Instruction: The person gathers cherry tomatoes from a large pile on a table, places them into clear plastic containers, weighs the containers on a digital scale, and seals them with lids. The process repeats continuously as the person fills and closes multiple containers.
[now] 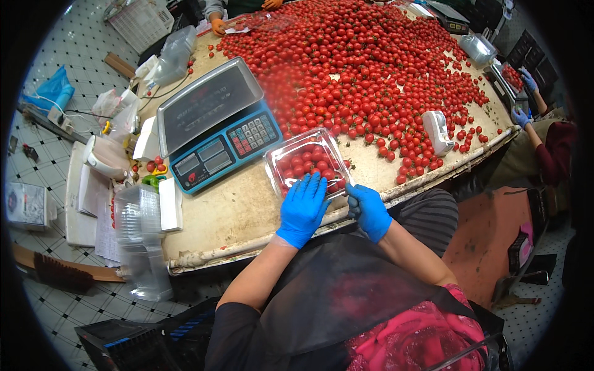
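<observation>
A clear plastic clamshell box [304, 155] of cherry tomatoes lies on the table [218, 222] before me, its lid over the fruit. My left hand [304, 204], in a blue glove, rests flat on the lid's near side with fingers stretched out. At the near right corner of the box, my right hand [370, 208] has its gloved fingers curled, thumb and forefinger on the rim. Just left of the box stands a blue weighing scale [227, 148] with a bare metal pan [211, 102]. Loose cherry tomatoes [343, 69] lie heaped beyond the box.
A white handheld device [437, 132] stands among tomatoes at right. Stacked empty clamshells [139, 232] and a white jug [106, 157] are at left. Another person's blue-gloved hand [522, 117] is beside a second scale; an orange-gloved hand [218, 27] shows at the far edge.
</observation>
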The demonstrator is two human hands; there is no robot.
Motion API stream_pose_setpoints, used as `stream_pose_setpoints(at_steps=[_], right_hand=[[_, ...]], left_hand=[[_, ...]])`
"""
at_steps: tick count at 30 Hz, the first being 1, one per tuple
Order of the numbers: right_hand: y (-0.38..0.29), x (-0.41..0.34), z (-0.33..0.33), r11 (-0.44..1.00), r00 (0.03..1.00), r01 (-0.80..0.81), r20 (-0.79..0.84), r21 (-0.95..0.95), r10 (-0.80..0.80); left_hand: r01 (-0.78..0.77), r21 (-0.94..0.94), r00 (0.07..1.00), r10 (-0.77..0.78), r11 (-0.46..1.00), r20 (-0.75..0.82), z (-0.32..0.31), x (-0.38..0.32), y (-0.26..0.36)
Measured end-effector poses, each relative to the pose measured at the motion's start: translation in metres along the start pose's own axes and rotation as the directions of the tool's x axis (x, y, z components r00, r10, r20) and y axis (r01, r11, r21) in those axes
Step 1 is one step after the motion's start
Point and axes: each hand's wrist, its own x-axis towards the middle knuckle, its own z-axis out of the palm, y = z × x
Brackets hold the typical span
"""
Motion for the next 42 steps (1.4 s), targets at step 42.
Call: stream_pose_setpoints(at_steps=[42], right_hand=[[-0.084,0.009,-0.024,0.765,0.922,0.382,0.154,-0.518,-0.356]], left_hand=[[0.18,-0.08,0.712,-0.073,0.98,0.699,-0.079,0.132,-0.067]])
